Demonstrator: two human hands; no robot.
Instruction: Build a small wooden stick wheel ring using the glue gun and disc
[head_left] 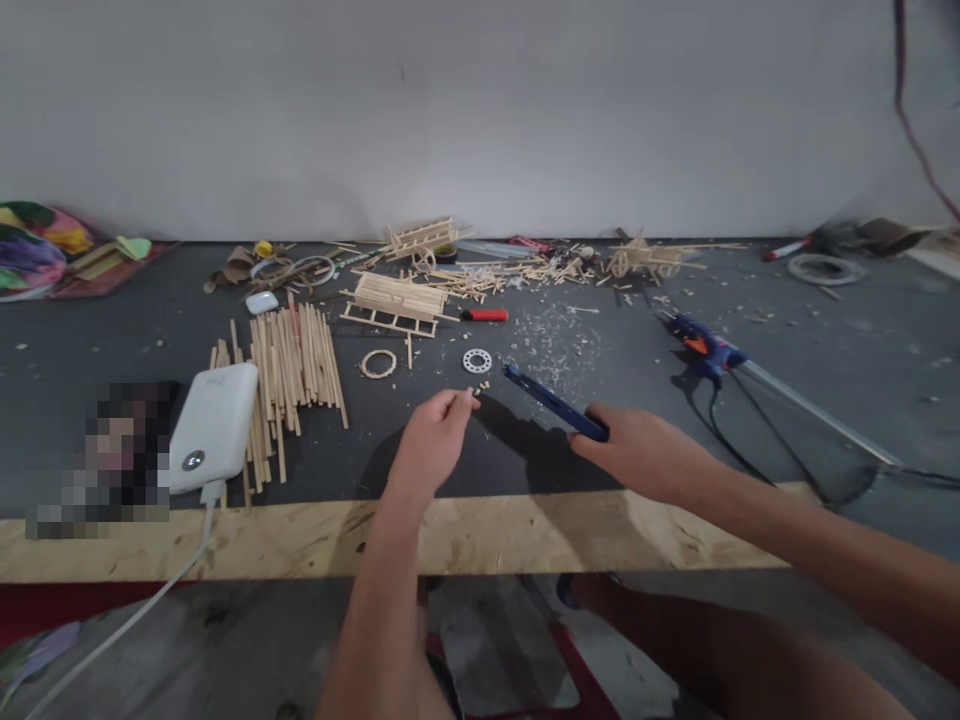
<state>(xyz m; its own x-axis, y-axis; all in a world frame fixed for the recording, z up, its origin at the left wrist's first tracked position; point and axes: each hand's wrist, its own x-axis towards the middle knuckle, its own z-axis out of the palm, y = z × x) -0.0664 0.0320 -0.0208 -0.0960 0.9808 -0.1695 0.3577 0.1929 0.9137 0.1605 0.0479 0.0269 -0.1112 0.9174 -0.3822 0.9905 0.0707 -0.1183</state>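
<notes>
My left hand (429, 445) is closed in a pinch over the dark table. A small pale bit shows at its fingertips, too small to name surely, and tiny wooden stick pieces (484, 386) lie just beyond. My right hand (637, 448) grips a long, narrow dark blue hand tool (555, 402), its tip pointing left toward the left hand without touching it. The tool's exact kind does not show. Past the hands lie a white ring with holes (468, 361) and a wooden ring (379, 364). A red lighter-like object (487, 315) sits farther back.
Left are a bundle of wooden sticks (292, 360), a white power bank (214, 425) with cable, and a blurred dark device (105, 460). Small stick-built carts (401, 298) and scraps line the back. At right lies a blue glue gun (705, 345) with a long glue stick and cord.
</notes>
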